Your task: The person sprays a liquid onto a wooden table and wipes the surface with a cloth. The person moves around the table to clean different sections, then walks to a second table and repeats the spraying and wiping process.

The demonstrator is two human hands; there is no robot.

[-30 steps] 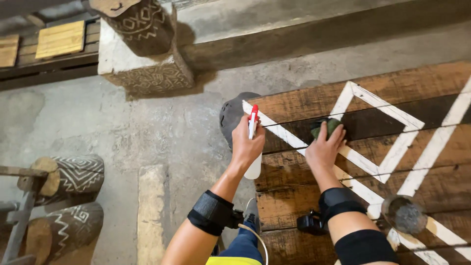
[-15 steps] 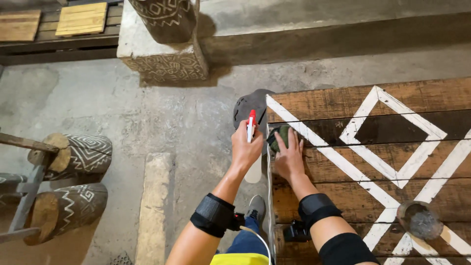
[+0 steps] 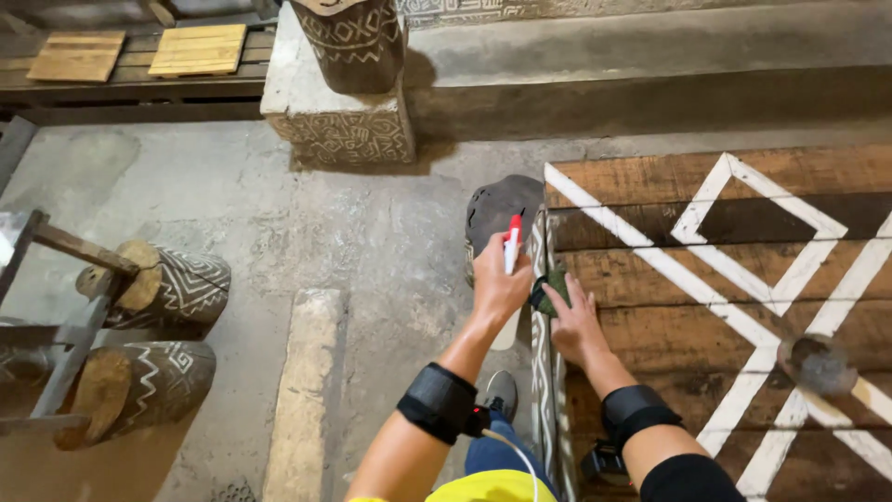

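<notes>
My left hand (image 3: 497, 284) holds a white marker with a red cap (image 3: 512, 244), tip pointing up, just left of the edge of a dark wooden tabletop (image 3: 650, 316). White painted diamond lines (image 3: 706, 288) run across the boards. My right hand (image 3: 576, 321) presses a small dark green cloth (image 3: 552, 286) against the tabletop's left edge, fingers spread over it. Both forearms wear black bands.
A carved patterned stump (image 3: 351, 42) stands on a patterned stone block (image 3: 334, 125) ahead. Two carved logs (image 3: 172, 284) lie on a wooden frame at left. A pale plank (image 3: 302, 400) lies on the concrete floor. A small round container (image 3: 818, 364) rests on the tabletop at right.
My right hand slid left along the boards to the tabletop's left edge with the cloth. The view shifted right to left, and my left hand kept the marker upright.
</notes>
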